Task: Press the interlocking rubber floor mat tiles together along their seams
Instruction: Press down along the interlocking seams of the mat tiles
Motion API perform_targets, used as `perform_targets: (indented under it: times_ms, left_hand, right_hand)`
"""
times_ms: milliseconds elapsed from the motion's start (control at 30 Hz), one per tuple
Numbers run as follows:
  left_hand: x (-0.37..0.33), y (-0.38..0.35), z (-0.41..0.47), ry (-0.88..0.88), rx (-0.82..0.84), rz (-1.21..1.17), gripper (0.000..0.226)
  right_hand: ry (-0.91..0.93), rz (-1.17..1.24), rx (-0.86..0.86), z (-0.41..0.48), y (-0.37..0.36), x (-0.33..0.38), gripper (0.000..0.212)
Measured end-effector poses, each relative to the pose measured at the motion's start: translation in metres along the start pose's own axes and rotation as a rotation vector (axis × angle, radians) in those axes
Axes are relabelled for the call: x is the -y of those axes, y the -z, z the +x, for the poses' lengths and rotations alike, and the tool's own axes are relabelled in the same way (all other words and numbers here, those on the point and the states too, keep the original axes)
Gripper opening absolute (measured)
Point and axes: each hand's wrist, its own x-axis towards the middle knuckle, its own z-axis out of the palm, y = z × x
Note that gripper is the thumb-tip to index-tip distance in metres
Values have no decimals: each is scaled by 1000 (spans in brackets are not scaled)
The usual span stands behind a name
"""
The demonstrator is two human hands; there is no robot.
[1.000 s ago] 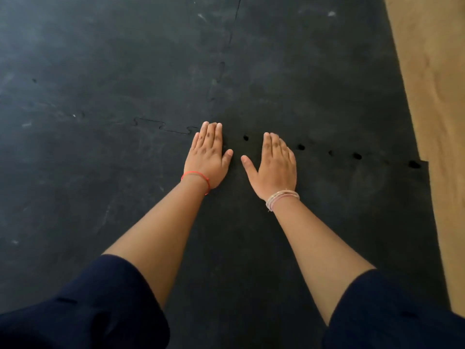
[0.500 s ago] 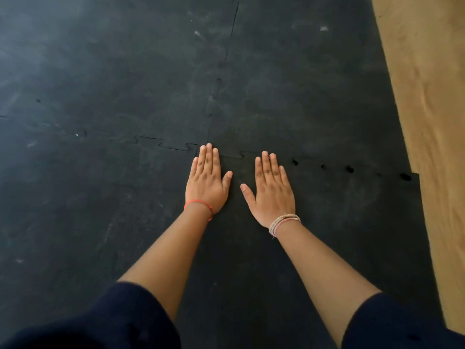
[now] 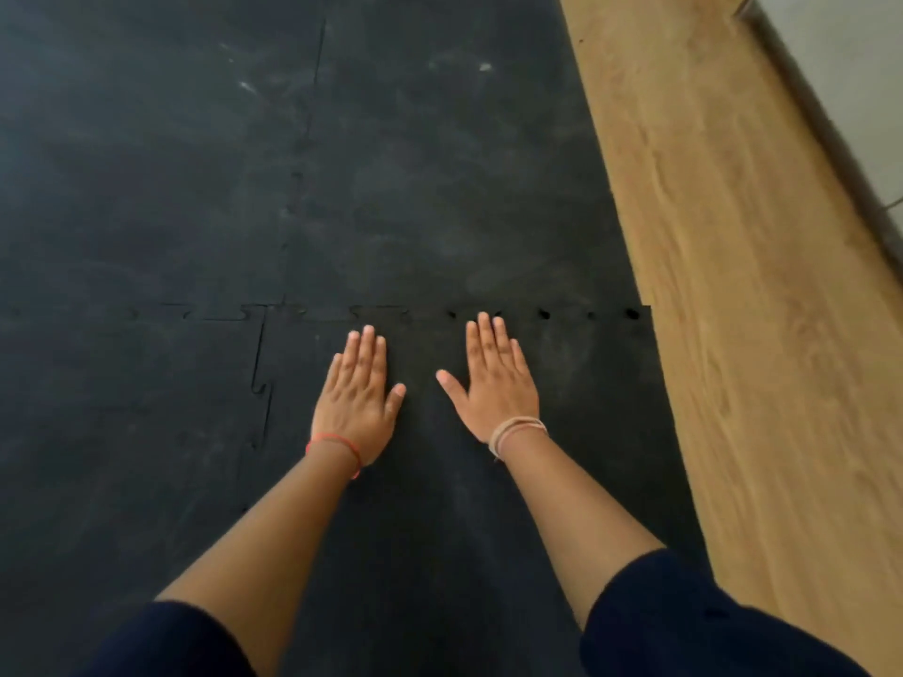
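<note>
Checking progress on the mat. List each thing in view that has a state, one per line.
Left hand: open, flat on the near tile.
Right hand: open, flat, fingertips at the cross seam.
Near tile: lying flat.
Cross seam: small dark gaps showing right of the right hand.
Side seam: outline visible, slightly open.

Seeing my hands spreading apart: left hand and right hand now well separated, fingertips sitting just short of seam. View shifting; wood floor showing wider, side seam coming into view.
</note>
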Motion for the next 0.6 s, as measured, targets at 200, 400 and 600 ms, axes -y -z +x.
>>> perform_targets:
  times_ms: [200,400,600]
  left_hand:
    - [-44,-30,10,36,-88,-12,60]
    - [-49,-22,10,46,-10,15,62]
    - [-101,-30,21,-190,18,4,61]
  right_hand:
    - [5,74,-104,-6,-15,-31,80]
    - [38,131,-15,-4,-8,-36,80]
    - [-148,30,-61,-18,1,-108,83]
